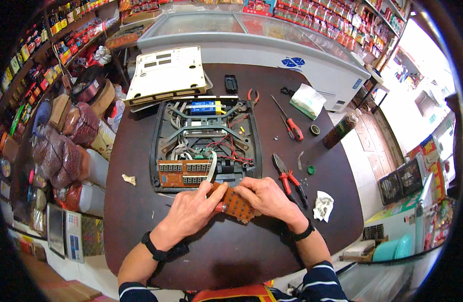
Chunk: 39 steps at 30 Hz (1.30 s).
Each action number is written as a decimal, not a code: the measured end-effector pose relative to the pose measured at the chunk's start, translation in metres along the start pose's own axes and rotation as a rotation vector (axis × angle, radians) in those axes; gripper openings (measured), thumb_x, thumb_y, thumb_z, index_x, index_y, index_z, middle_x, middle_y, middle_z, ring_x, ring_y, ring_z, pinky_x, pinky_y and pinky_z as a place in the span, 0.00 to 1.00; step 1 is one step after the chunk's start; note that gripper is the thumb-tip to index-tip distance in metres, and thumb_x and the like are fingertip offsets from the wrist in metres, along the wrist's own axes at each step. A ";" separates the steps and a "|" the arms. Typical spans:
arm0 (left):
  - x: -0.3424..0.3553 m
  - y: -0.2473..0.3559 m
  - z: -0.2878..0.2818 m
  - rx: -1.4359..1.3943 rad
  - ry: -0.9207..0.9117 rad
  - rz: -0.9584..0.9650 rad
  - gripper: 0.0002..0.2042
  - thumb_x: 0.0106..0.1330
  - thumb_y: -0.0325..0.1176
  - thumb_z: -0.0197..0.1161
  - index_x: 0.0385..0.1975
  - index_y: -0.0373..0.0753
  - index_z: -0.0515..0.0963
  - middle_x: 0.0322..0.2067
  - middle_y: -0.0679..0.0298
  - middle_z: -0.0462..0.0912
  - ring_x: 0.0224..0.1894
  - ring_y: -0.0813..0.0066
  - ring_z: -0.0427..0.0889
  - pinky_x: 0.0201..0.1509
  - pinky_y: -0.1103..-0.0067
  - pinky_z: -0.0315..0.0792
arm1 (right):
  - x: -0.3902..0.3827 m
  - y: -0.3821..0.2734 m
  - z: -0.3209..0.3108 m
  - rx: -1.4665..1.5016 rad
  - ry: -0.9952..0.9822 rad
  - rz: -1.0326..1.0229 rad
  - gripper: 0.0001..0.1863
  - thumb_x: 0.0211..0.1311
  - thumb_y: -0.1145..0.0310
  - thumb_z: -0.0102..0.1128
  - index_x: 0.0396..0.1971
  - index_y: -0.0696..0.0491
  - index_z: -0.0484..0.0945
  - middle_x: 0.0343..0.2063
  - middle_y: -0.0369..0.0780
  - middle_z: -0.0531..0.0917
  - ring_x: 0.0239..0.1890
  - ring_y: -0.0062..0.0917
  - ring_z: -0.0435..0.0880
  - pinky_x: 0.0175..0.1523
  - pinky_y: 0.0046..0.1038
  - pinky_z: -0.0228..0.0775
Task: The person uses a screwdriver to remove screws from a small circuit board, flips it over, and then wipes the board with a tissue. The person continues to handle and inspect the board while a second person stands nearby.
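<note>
My left hand (191,211) grips the left end of a brown keypad circuit board (237,206), its fingers bent over it near a small red cylindrical object (220,207) that I cannot make out clearly. My right hand (264,199) has its fingers closed on the board's upper right part. Just beyond my hands sits the opened dark housing of an electronic device (256,146), with grey brackets, wires, a blue-and-yellow component (203,107) and a brown display board (177,166) at its front. A pale ribbon cable (211,168) runs from inside it down toward the board in my hands.
A cream cover (166,73) lies back left. On the right are pliers (285,176), screwdrivers (292,128), small cutters (254,95), a white bag (307,102), a bottle (337,133) and crumpled tissue (323,205). A chest freezer (317,68) stands beyond the table; stocked shelves line the left.
</note>
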<state>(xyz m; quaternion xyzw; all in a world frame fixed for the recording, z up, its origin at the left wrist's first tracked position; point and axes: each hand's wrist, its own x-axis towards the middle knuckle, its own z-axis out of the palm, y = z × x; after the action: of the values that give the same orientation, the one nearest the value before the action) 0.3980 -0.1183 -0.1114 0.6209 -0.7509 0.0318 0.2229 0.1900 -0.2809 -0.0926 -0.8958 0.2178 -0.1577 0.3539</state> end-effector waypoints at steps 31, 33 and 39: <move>-0.001 -0.002 -0.020 -0.112 0.105 -0.116 0.39 0.55 0.37 0.86 0.69 0.39 0.77 0.51 0.56 0.78 0.37 0.49 0.89 0.37 0.59 0.85 | 0.068 0.118 -0.031 0.652 -0.032 0.577 0.18 0.90 0.58 0.56 0.56 0.59 0.83 0.45 0.36 0.91 0.44 0.22 0.91 0.54 0.32 0.86; -0.001 -0.002 -0.020 -0.111 0.104 -0.125 0.39 0.55 0.37 0.86 0.69 0.39 0.76 0.51 0.56 0.78 0.37 0.49 0.89 0.37 0.59 0.85 | 0.070 0.121 -0.029 0.670 -0.034 0.576 0.18 0.90 0.58 0.55 0.56 0.59 0.83 0.45 0.36 0.91 0.45 0.22 0.91 0.56 0.32 0.86; 0.000 -0.001 -0.021 -0.114 0.073 -0.141 0.39 0.57 0.38 0.86 0.69 0.39 0.76 0.50 0.55 0.78 0.38 0.48 0.89 0.38 0.59 0.85 | 0.070 0.121 -0.023 0.666 0.021 0.519 0.17 0.89 0.60 0.55 0.55 0.60 0.83 0.40 0.36 0.88 0.38 0.20 0.84 0.45 0.32 0.78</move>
<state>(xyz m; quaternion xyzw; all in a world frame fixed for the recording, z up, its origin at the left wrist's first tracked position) 0.4048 -0.1120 -0.0927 0.6569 -0.6973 -0.0040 0.2867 0.2061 -0.4077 -0.1526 -0.6462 0.3770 -0.1344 0.6498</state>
